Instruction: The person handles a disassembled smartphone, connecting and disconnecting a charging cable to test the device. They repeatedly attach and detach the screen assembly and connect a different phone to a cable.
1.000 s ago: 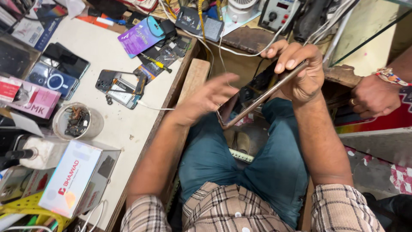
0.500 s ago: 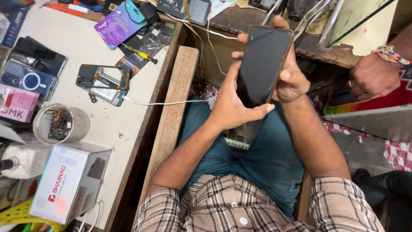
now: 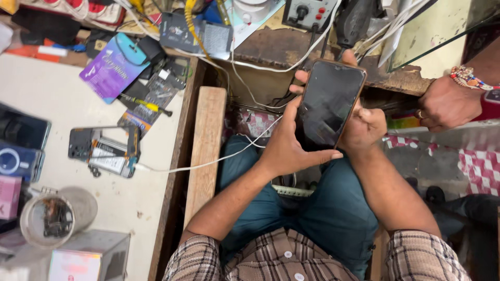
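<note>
A smartphone (image 3: 329, 101) with a dark, unlit screen and a copper-coloured rim stands upright over my lap, screen facing me. My left hand (image 3: 285, 143) grips its left edge and lower end, thumb lying across the bottom of the glass. My right hand (image 3: 365, 126) holds the right edge from behind, fingertips showing past the top. Both forearms rest over my teal trousers and plaid shirt.
A white workbench (image 3: 78, 171) on the left carries an opened phone (image 3: 104, 151) on a white cable, a screwdriver (image 3: 146, 105), a purple packet (image 3: 112, 65), boxes and a cup of parts (image 3: 52, 216). A wooden plank (image 3: 205, 151) borders it. Another person's hand (image 3: 448, 104) rests at right.
The phone went from tilted edge-on to upright with its screen facing me. My left hand closed around its lower left side, and the view moved closer.
</note>
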